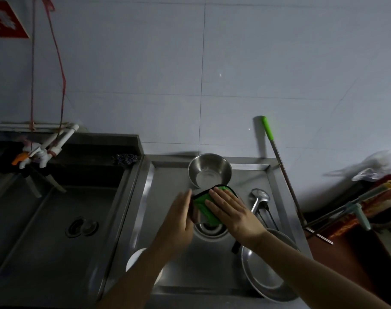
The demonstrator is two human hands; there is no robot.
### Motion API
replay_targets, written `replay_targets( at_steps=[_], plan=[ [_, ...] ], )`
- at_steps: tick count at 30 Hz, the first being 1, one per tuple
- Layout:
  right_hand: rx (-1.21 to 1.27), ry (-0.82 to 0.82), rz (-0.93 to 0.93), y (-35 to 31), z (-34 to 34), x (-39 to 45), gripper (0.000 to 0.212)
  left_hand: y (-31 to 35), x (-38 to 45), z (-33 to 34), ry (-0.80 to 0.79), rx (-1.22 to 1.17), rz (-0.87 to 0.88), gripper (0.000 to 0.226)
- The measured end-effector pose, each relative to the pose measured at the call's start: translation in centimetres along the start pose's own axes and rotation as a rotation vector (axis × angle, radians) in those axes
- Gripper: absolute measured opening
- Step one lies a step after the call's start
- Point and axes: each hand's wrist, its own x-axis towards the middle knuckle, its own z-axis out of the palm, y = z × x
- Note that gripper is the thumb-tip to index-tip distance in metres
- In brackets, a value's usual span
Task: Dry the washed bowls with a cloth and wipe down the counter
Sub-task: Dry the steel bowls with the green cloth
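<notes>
Steel sink basins [56,210] span my view under a tiled wall. I judge bowl drying is in hand. Left hand [179,221] steadies a dark bowl [193,210], fingers straight against its side. Right hand [229,209] presses the green cloth [203,204] on it, fingers spread. Behind stands a steel bowl [209,171], likely next; it calls for a fresh grip.

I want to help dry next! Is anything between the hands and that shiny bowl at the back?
Nothing visible blocks it. The steel bowl stands open just behind the green cloth that the right hand presses and the left hand steadies. The ladle lies off to the right.
</notes>
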Motion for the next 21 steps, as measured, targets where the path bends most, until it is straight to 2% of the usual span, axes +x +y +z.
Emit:
replay_targets(
  at_steps=[2,4,7,10,12,15,17,21],
  plan=[
    [0.008,-0.005,0.043,-0.1,0.2,-0.5,0.064,-0.1,0.1,-0.8,-0.133,-0.122,0.013,0.077],
    [0.034,0.003,0.109,0.0,-0.1,-1.1,0.07,0.3,-0.1,-1.0,-0.173,-0.015,0.088,0.084],
    [0.028,0.013,0.118,-0.3,-0.5,-0.4,0.077,0.1,-0.3,0.7,0.02,0.236,0.241,0.078],
    [0.036,0.058,0.085,-1.7,-0.5,0.9,0.065,-0.5,1.3,1.5,0.196,0.225,0.156,0.074],
    [0.051,0.09,0.081,-2.5,-0.8,1.7,0.064,-0.8,2.1,0.8,0.254,0.176,0.159,0.07],
    [0.085,0.126,0.071,-2.2,-2.1,2.1,0.066,-0.8,1.7,-0.5,0.434,0.059,0.195,0.049],
    [0.145,0.177,0.118,-1.3,-2.9,2.3,0.064,-0.7,1.4,-1.2,0.539,-0.069,0.149,0.046],
    [0.321,0.229,0.245,-0.4,-2.9,2.3,0.07,-1.8,0.1,-1.1,0.607,-0.311,-0.053,0.051]
  ],
)
